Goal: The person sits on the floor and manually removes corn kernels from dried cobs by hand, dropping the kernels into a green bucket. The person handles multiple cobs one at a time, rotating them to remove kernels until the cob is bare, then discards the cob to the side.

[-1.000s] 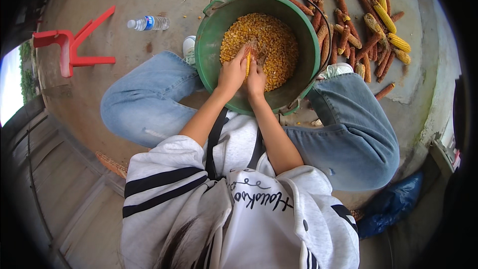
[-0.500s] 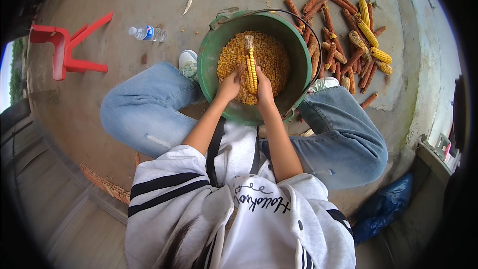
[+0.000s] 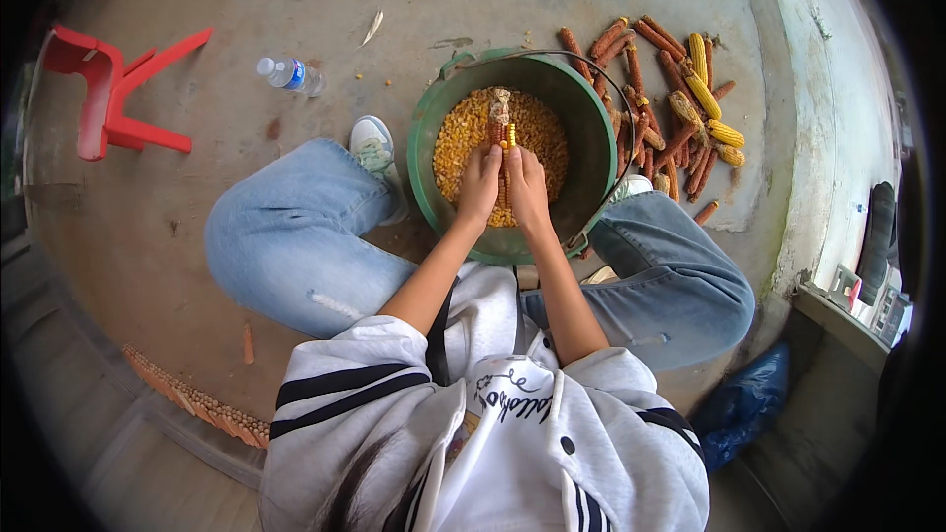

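Observation:
Both hands are closed on one corn cob (image 3: 498, 128), held upright in the picture over a green bucket (image 3: 421, 153). Its pale, ragged end points away from me. Reddish bare core shows along much of it, and a narrow strip of yellow kernels stands on its right side. My left hand (image 3: 480, 183) grips the cob from the left, thumb lying along it. From the right my right hand (image 3: 527, 185) grips it, thumb by the yellow strip. Below, loose yellow kernels (image 3: 458, 138) cover the bucket's bottom. The fingers partly hide the cob's near end.
To the bucket's right lies a pile of stripped red cobs (image 3: 636, 69), with several yellow ears (image 3: 702, 96) at its right side. A bottle (image 3: 293, 75) and a red plastic stool (image 3: 120, 99) are at the left. The wire handle (image 3: 621, 103) rests over the bucket's right rim.
My hands have come closer together on the cob. Its upper face, mostly yellow before, now shows reddish core with a thin kernel strip. The whole view has shifted slightly.

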Tool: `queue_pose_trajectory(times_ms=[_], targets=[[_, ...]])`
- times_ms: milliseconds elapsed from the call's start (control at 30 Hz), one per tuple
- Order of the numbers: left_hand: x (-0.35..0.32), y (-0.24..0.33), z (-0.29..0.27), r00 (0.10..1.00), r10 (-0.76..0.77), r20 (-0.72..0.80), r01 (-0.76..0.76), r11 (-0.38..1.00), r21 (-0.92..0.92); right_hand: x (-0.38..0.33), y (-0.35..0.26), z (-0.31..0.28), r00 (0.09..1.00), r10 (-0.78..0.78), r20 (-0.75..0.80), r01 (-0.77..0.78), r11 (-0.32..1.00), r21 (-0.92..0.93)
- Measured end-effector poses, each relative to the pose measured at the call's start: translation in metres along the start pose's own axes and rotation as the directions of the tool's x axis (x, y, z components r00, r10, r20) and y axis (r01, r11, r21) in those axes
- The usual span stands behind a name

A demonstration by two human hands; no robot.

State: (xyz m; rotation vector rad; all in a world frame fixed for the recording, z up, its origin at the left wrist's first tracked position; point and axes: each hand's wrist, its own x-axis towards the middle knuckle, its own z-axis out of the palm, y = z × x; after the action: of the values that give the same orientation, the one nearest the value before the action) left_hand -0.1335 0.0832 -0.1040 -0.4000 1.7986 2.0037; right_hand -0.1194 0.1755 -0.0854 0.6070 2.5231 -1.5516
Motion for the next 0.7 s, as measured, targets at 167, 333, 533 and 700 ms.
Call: queue_pose_trajectory(times_ms=[167, 333, 533, 700], targets=[[-0.001, -0.004, 0.014, 0.976, 0.189, -0.109, -0.191, 0.982, -0.004, 0.013, -0.001, -0.002, 0.999, 0.005, -0.032, 0.0, 0.986, 0.164], [-0.005, 0.002, 0.014, 0.974, 0.213, -0.073, -0.205, 0.973, 0.108, 0.014, -0.021, 0.002, 0.988, 0.149, -0.05, -0.144, 0.986, 0.088], [-0.001, -0.002, 0.014, 0.97, 0.213, -0.115, -0.203, 0.975, 0.09, 0.02, 0.002, 0.011, 0.954, 0.294, -0.059, -0.254, 0.897, 0.362], [0.002, -0.001, 0.014, 0.988, 0.077, -0.136, -0.07, 0.996, 0.055, 0.024, 0.031, 0.009, 0.885, 0.449, 0.124, -0.443, 0.73, 0.521]])
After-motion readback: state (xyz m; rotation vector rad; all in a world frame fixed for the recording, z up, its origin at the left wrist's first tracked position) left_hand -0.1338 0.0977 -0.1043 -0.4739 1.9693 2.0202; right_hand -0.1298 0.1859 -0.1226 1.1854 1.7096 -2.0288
